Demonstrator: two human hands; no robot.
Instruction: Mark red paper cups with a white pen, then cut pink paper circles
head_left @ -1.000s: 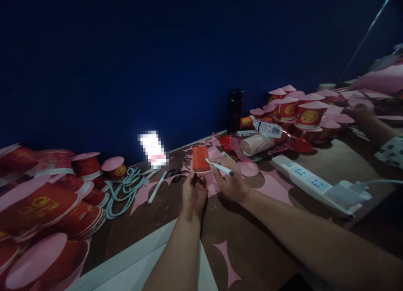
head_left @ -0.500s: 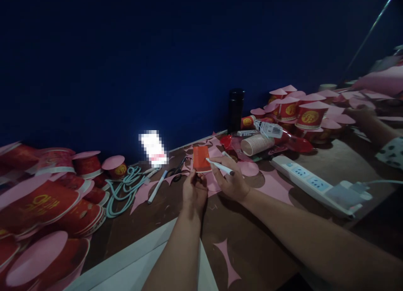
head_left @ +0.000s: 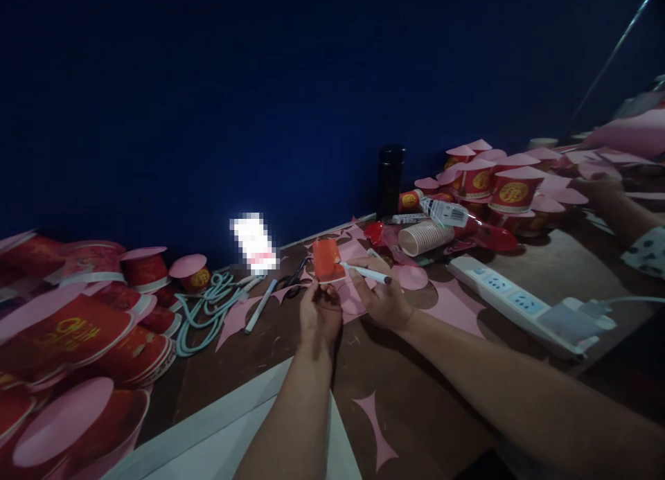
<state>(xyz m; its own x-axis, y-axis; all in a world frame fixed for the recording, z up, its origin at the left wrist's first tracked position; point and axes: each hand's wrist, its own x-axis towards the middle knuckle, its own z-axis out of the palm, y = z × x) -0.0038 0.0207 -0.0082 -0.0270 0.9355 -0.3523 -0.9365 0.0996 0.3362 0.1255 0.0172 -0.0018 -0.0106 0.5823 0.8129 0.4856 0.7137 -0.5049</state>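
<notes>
An orange-red paper cup [head_left: 325, 256] with a white rim at its lower end is held by my left hand [head_left: 321, 314], whose fingers close on that rim. My right hand [head_left: 382, 296] grips a white pen [head_left: 368, 273] with a dark rear end. The pen's tip is at the cup's right side, beside a small pale patch there. Just left of my left hand lie black-handled scissors [head_left: 291, 285] and a second white pen [head_left: 260, 307]. Pink paper offcuts [head_left: 451, 307] spread around both hands.
Red cups with pink paper tops crowd the left [head_left: 93, 321] and the right back [head_left: 514, 189]. A cable [head_left: 208, 314], a bright phone [head_left: 254, 243], a black flask [head_left: 391, 182], stacked paper cups [head_left: 426, 238] and a power strip [head_left: 512, 296] surround the work. A co-worker's arm [head_left: 623, 206] reaches in.
The cup has shifted slightly left and tilted in my left hand. The pen has turned a little flatter, and a pale patch now shows on the cup near its tip.
</notes>
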